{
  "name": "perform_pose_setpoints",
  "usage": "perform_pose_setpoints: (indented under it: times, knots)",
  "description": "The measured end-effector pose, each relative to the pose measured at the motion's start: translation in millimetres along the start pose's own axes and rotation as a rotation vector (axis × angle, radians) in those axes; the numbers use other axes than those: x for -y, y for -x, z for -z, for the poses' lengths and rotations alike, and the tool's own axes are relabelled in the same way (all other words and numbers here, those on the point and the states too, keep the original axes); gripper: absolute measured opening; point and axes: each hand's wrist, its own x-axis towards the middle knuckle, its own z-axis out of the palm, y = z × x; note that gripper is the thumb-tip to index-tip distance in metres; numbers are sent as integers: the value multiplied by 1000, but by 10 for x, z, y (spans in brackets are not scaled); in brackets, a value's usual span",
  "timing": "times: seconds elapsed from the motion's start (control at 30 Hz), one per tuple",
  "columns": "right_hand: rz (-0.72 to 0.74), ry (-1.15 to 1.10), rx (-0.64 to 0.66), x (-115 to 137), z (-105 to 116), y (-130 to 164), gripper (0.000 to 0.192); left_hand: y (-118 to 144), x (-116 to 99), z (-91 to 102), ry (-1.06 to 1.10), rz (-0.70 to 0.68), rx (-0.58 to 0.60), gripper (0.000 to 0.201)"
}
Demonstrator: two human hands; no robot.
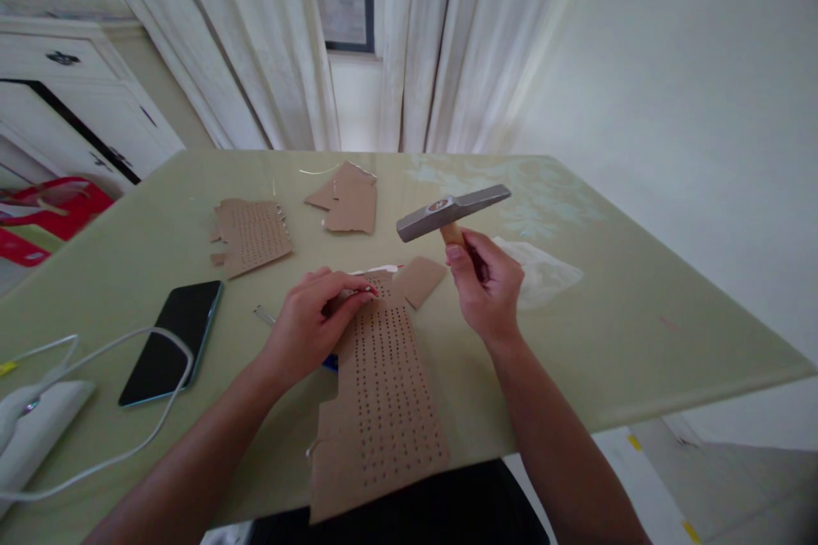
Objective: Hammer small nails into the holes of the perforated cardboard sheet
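My right hand (486, 281) grips a hammer (455, 210) close under its grey steel head, which is raised above the table. Thumb and fingers of my left hand (323, 315) pinch something small and partly hidden, with a bit of red and a light tip showing, at the far end of a cardboard piece (383, 375). Rows of small punched holes run down that cardboard, and its near end reaches past the table edge. A smaller plain cardboard scrap (422, 279) lies by its far right corner. Something blue peeks out beneath my left hand.
On the table (613, 341) sit another hole-punched cardboard piece (252, 237), plain cardboard scraps (351, 200) and a crumpled clear plastic bag (543, 272). A phone (172, 345), a white cable (102, 464) and a white power strip (48, 421) occupy the left side.
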Motion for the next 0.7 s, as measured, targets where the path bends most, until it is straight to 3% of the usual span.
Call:
perform_pose_setpoints:
  times: [0.2,0.43,0.6,0.7]
  knots:
    - [254,148,242,75,134,-82,17,-18,-23,-17,-3,-46,16,8]
    - [407,327,462,309,285,-82,29,-29,-31,-15,-14,-26,41,13]
    - [402,452,358,427,298,-79,35,-12,-29,-14,-18,-29,37,10]
    - [441,530,410,486,299,-106,39,-4,-31,-18,-21,-36,39,10]
